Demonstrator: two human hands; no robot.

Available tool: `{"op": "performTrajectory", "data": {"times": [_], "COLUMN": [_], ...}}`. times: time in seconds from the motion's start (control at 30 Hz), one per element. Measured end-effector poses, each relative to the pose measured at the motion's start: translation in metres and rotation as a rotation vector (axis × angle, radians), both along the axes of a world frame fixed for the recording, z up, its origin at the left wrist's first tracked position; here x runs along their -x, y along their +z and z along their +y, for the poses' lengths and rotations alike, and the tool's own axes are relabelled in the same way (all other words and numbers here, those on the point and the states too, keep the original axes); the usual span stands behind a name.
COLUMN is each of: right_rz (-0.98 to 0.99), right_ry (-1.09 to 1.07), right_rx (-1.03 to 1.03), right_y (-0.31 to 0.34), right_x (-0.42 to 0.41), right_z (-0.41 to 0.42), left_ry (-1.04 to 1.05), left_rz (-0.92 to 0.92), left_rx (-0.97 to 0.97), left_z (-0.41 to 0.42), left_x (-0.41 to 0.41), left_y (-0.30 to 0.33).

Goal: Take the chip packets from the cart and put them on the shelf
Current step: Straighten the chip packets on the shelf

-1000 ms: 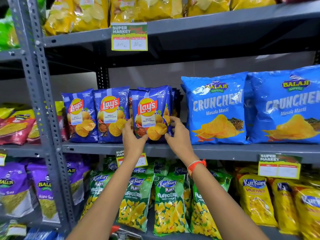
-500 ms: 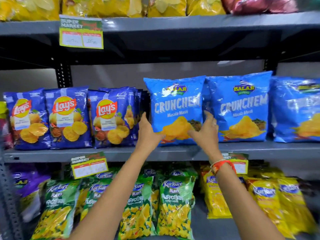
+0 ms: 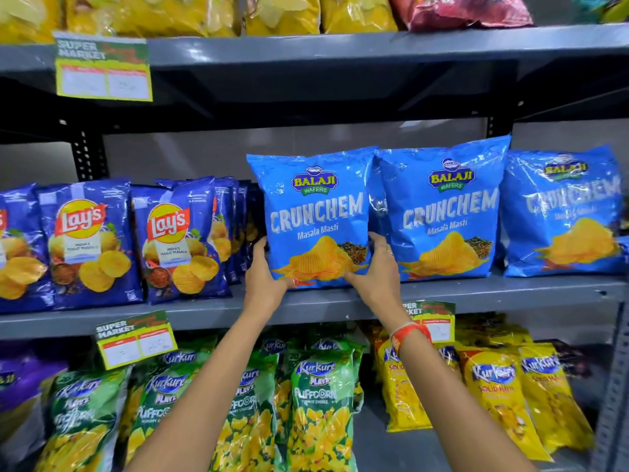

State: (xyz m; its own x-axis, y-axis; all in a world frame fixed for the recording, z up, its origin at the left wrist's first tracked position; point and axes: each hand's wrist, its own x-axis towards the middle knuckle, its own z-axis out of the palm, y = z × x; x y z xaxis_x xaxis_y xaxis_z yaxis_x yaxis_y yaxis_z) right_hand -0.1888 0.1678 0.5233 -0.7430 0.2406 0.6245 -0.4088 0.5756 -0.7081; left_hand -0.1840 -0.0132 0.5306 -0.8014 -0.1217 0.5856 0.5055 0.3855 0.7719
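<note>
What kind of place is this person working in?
Most likely a supermarket snack aisle: grey metal shelves packed with chip packets such as Crunchem, and price tags printed "Super Market" clipped to the shelf edges.

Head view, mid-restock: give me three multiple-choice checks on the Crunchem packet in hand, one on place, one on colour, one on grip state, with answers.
1. Where does the held Crunchem packet stand?
A. top shelf
B. middle shelf, right of the Lay's packets
C. bottom shelf

2. What colour are the Kurkure Puffcorn packets below it?
A. green
B. red
C. white

3. How is the held packet gripped?
A. left hand only
B. no hand on it
C. both hands at its lower corners

Answers: 1 B, it rests on the middle shelf beside the Lay's packets. 2 A, green bags. 3 C, left hand and right hand clasp its lower corners.
</note>
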Motion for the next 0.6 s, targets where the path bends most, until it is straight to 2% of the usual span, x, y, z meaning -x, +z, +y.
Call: {"op": "performTrajectory", "data": {"times": [0.17, 0.27, 0.33, 0.43, 0.5, 0.6], "right_rz": [0.012, 0.098, 0.215, 0.361, 0.392, 0.289], "right_ry": [0.048, 0.054, 0.023, -0.094, -0.207, -0.326], "right_rx": [-0.028, 0.012, 0.133, 0.352, 0.417, 0.333], "right_y": [0.0, 0.003, 0.009, 0.02, 0.024, 0.025], "right_x": [0.002, -0.007, -0.02, -0.034, -0.036, -0.03], "right_z": [0.005, 0.012, 0.023, 0.053, 0.083, 0.13], "left_ry": [0.023, 0.085, 0.207, 0.326, 0.233, -0.037], "left_rz": [-0.041, -0.022, 0.125, 0.443, 0.53, 0.418], "left_rx": [-0.002, -0.042, -0.084, -0.118, -0.1, 0.028], "left_z": [0.001, 0.006, 0.018, 0.05, 0.08, 0.131], "left_x": [0.002, 0.0, -0.011, -0.032, -0.04, -0.035], "left_y": [0.002, 0.003, 0.003, 0.006, 0.009, 0.011]}}
